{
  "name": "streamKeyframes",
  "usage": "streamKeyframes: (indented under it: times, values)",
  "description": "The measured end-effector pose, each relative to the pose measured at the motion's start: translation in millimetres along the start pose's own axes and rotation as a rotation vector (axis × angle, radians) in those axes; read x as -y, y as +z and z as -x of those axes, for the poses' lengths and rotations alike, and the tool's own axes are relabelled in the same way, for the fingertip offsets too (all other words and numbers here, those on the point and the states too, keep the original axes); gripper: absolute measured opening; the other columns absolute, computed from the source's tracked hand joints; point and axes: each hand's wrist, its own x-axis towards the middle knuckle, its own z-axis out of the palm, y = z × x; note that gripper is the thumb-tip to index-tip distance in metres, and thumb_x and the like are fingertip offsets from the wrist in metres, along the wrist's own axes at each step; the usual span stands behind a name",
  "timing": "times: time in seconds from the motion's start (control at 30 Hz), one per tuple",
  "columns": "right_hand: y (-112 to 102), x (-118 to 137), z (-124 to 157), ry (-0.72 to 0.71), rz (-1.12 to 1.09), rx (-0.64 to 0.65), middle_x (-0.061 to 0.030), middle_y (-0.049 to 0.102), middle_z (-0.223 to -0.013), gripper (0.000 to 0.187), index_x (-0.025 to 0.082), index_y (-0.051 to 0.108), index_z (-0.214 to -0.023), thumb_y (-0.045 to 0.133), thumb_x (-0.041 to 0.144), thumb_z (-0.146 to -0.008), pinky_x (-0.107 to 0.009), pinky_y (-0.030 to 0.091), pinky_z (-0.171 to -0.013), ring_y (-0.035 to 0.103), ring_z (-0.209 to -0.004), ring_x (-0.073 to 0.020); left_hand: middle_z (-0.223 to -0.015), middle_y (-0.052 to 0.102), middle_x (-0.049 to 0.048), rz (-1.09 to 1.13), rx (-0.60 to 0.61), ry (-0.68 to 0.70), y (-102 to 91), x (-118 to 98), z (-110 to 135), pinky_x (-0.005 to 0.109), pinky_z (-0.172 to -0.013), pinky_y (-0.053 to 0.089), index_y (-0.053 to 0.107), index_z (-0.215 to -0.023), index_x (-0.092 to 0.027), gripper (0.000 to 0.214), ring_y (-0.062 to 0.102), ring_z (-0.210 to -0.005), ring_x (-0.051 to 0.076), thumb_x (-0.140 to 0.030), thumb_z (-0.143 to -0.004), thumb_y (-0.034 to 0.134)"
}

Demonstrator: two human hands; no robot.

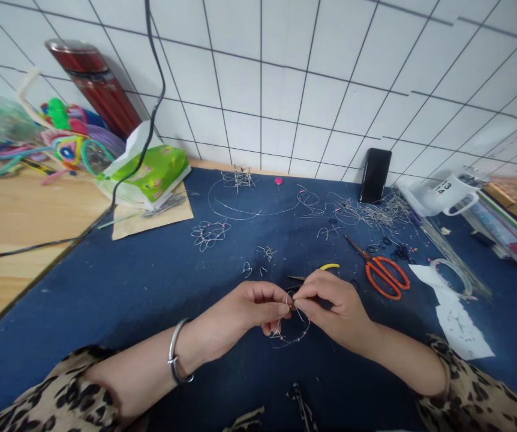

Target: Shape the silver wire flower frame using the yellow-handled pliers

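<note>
Near the front edge of the blue cloth (150,282), the left hand (240,309) and right hand (330,306) had fingertips pinched on a beaded wire loop (292,337). Gripping close to the joint looked wisest, keeping the wire from springing.

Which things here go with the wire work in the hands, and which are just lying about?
Belonging, as far as it looks: wire loop, pinched by left hand and right hand; wire flower; loose wires; scissors.
Lying about: phone; mug; flask; tissue pack; pipe cleaners.
</note>
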Motion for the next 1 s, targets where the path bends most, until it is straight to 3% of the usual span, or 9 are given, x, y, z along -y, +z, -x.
streamKeyframes:
  times: [0.53,0.63,0.7,0.77,0.87,1.0]
  values:
    - [-7,-3,-2,0.008,0.060,0.068,-0.0020,0.057,-0.077,0.011,0.017,0.062,-0.086,0.052,0.021,-0.083,-0.026,0.045,-0.070,0.054,-0.074,-0.0106,-0.066,0.055,-0.0012,-0.052,-0.046,0.039,0.8,-1,1,0.021,-0.055,0.038,0.061,-0.078,-0.011,0.010,0.049,-0.054,0.007,-0.021,-0.079,0.059]
    - [-20,-8,-5,-0.011,0.236,0.073,-0.0036,0.059,-0.085,0.015,0.018,0.061,-0.092,0.049,0.023,-0.085,-0.028,0.045,-0.075,0.054,-0.081,-0.0118,-0.068,0.056,-0.0007,-0.050,-0.051,0.042,-0.4,-2,2,0.021,-0.055,0.038,0.062,-0.079,-0.011,0.009,0.048,-0.055,0.007,-0.020,-0.079,0.059]
    - [-30,-12,-6,-0.012,0.462,0.173,-0.0057,0.058,-0.095,0.019,0.019,0.060,-0.098,0.051,0.027,-0.084,-0.033,0.044,-0.080,0.053,-0.090,-0.0159,-0.068,0.056,-0.0005,-0.046,-0.063,0.047,-1.6,-2,2,0.021,-0.055,0.038,0.062,-0.079,-0.011,0.010,0.048,-0.055,0.007,-0.021,-0.079,0.060]
    - [-39,-17,-5,0.027,0.698,0.302,-0.0093,0.055,-0.108,0.036,0.020,0.056,-0.109,0.059,0.037,-0.078,-0.042,0.042,-0.085,0.048,-0.102,-0.0240,-0.068,0.056,-0.0002,-0.038,-0.079,0.048,-2.8,-3,1,0.021,-0.055,0.038,0.062,-0.079,-0.012,0.011,0.049,-0.055,0.007,-0.022,-0.080,0.059]
    - [-44,-25,-1,0.057,0.890,0.421,-0.0115,0.049,-0.120,0.053,0.022,0.049,-0.120,0.063,0.042,-0.073,-0.046,0.042,-0.082,0.043,-0.109,-0.0307,-0.066,0.055,-0.0006,-0.012,-0.093,0.061,-4.6,-7,1,0.021,-0.056,0.039,0.061,-0.077,-0.012,0.012,0.048,-0.054,0.007,-0.022,-0.080,0.059]
    - [-42,-34,2,0.002,0.987,0.478,-0.0107,0.048,-0.118,0.045,0.023,0.046,-0.122,0.056,0.033,-0.079,-0.042,0.041,-0.082,0.043,-0.107,-0.0283,-0.068,0.055,0.0000,0.023,-0.139,0.074,-6.1,-12,-1,0.022,-0.055,0.039,0.061,-0.077,-0.011,0.015,0.048,-0.055,0.007,-0.026,-0.079,0.061]
